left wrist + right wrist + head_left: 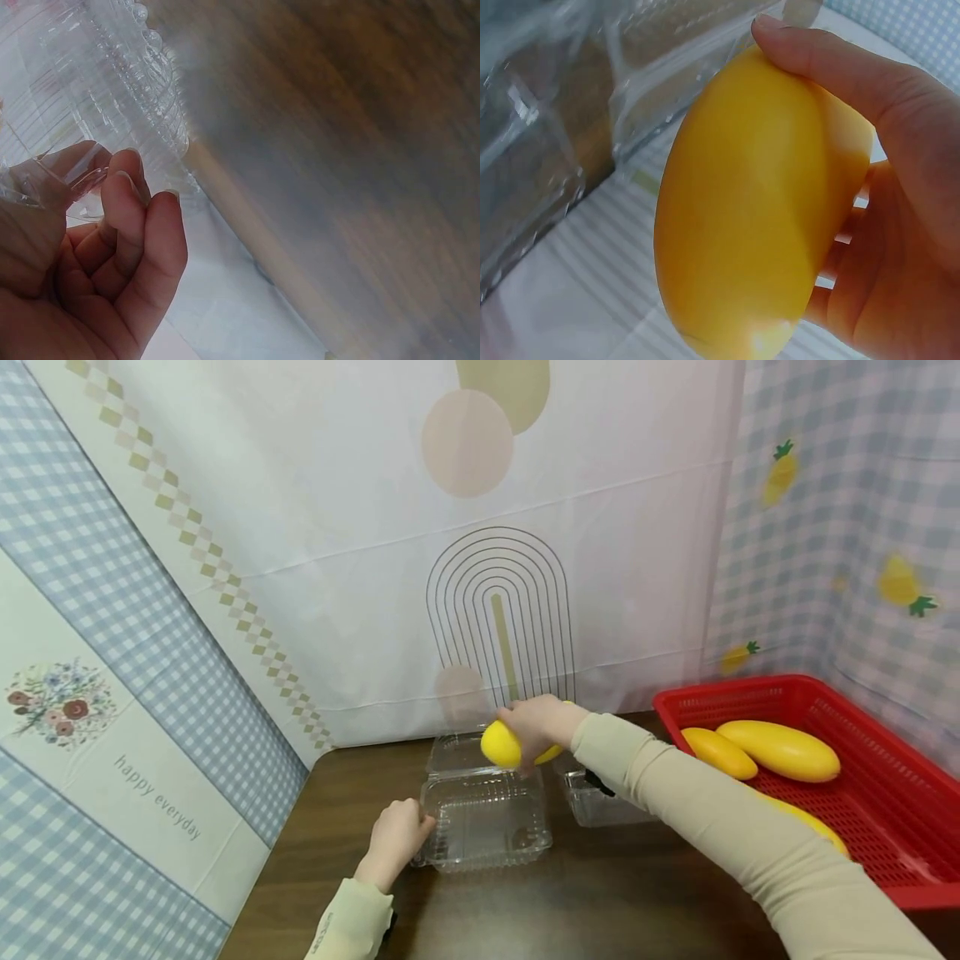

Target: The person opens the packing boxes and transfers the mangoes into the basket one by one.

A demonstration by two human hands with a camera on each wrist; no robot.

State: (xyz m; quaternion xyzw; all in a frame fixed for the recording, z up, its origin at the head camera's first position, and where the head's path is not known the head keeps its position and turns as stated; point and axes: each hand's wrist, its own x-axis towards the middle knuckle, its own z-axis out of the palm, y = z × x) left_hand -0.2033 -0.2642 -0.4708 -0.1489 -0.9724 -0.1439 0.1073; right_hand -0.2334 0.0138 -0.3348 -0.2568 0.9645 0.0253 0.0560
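My right hand grips a smooth yellow mango, with the thumb over one end and the fingers behind it. In the head view the mango appears on both sides of the hand, over the back part of a clear plastic clamshell box. That box stands with its lid folded back toward the wall. At its left edge, my left hand pinches the thin clear rim between thumb and curled fingers, as the left wrist view shows.
A second clear plastic box sits to the right, partly behind the right forearm. Farther right stands a red basket holding a few yellow fruits, some long. A patterned cloth wall closes off the back of the brown table.
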